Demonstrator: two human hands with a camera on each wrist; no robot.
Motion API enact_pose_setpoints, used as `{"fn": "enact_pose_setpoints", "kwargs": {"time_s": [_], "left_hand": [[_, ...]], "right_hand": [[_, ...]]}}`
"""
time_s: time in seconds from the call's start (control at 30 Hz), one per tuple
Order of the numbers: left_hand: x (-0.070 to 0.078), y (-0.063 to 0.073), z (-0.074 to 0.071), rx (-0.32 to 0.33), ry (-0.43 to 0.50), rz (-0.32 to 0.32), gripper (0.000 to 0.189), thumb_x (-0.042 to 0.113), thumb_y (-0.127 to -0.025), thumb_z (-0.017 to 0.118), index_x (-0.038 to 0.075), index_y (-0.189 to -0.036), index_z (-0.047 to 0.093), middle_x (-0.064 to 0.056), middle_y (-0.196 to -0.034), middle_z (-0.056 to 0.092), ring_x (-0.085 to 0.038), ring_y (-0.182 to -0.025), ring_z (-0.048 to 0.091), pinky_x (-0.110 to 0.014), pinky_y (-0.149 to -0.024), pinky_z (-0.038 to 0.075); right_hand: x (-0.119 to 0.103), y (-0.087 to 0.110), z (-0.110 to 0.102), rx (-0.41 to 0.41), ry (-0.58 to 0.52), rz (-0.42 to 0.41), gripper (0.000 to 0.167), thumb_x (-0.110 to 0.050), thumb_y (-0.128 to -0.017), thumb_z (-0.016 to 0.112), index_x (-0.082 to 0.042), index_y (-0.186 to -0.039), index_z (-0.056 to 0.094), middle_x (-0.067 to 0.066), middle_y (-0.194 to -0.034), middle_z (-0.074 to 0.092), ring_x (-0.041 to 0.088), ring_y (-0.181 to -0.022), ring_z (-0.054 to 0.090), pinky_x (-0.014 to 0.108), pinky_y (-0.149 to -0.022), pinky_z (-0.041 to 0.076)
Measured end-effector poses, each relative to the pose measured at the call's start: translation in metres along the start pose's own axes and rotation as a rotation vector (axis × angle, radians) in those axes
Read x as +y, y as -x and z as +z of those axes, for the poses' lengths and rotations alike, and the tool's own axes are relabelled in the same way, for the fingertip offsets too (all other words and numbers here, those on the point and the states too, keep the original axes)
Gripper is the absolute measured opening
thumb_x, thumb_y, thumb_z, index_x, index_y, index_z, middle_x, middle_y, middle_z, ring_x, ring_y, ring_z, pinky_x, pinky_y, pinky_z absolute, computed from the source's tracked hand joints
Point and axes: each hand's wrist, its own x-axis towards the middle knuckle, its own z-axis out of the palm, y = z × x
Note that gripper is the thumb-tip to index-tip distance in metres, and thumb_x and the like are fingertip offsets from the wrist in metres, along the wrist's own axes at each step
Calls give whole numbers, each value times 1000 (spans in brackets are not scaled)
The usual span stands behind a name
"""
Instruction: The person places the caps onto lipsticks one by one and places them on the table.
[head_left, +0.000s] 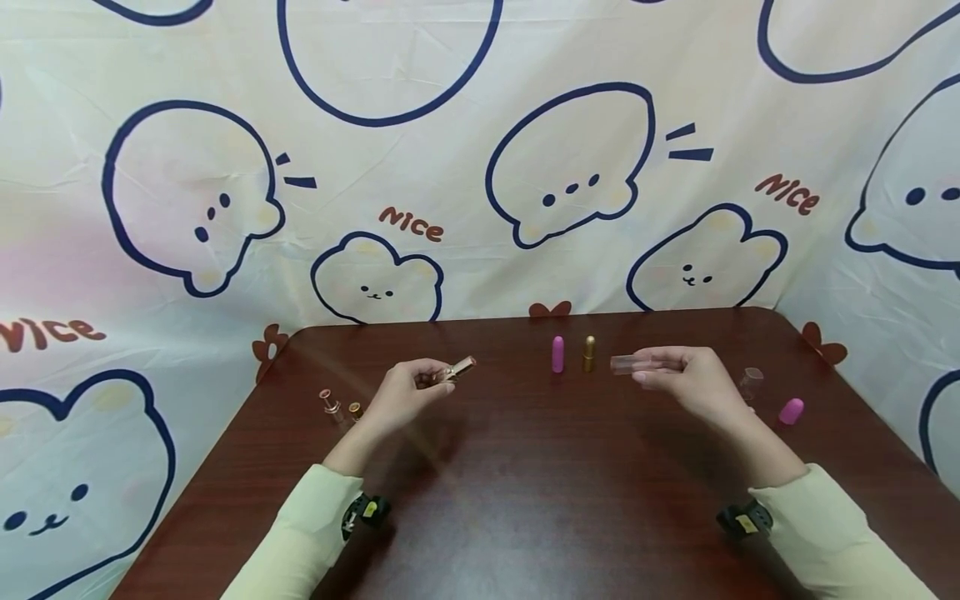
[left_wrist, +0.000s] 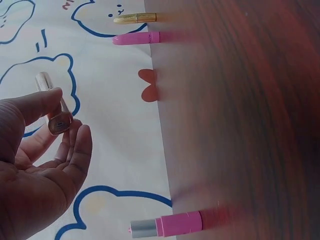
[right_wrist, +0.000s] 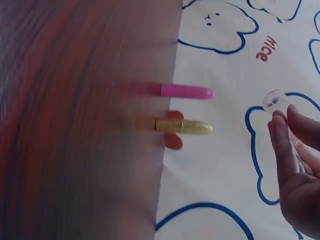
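My left hand (head_left: 405,392) pinches a shiny gold lipstick (head_left: 460,369) between thumb and fingertips, tilted up to the right above the table. In the left wrist view, the squared end of the lipstick (left_wrist: 60,121) faces the camera. Over on the right, my right hand (head_left: 686,379) holds a clear lipstick cap (head_left: 622,364) by its end, lying level and pointing left. The right wrist view shows the round end of that cap (right_wrist: 275,101) beyond the fingertips. Between the hands, a closed pink lipstick (head_left: 558,355) and a closed gold lipstick (head_left: 588,354) stand upright.
Two uncapped lipsticks, one rose-gold (head_left: 328,402) and one gold (head_left: 356,411), stand beside the left wrist. An uncapped pink lipstick (left_wrist: 180,224) shows in the left wrist view. Behind the right hand are another clear cap (head_left: 752,382) and a pink cap (head_left: 791,411) on the brown table (head_left: 525,500).
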Motion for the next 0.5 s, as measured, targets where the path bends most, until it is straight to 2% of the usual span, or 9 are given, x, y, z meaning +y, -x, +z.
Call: {"fn": "enact_pose_setpoints", "kwargs": {"time_s": [0.23,0.5], "left_hand": [[6,-5,7,1,21,15,20,12,-88,73,5,-107,70,-4,-84,59,-18,-73,51,-26,-58,42],[7,-7,14,-22,57,62,21,12,-89,72,4,-108,69,-7,-92,59,-20,-78,51,-27,-63,44]], "right_hand": [[-2,-9,22,-20,-101,2,41,-31,-87,74,-4,-117,68,11,-103,71,23,-90,68,36,-84,52],[-6,-18,43,-46,-213,5,45,-31,-85,76,-3,-119,67,13,-106,71,22,-91,68,32,-84,52]]}}
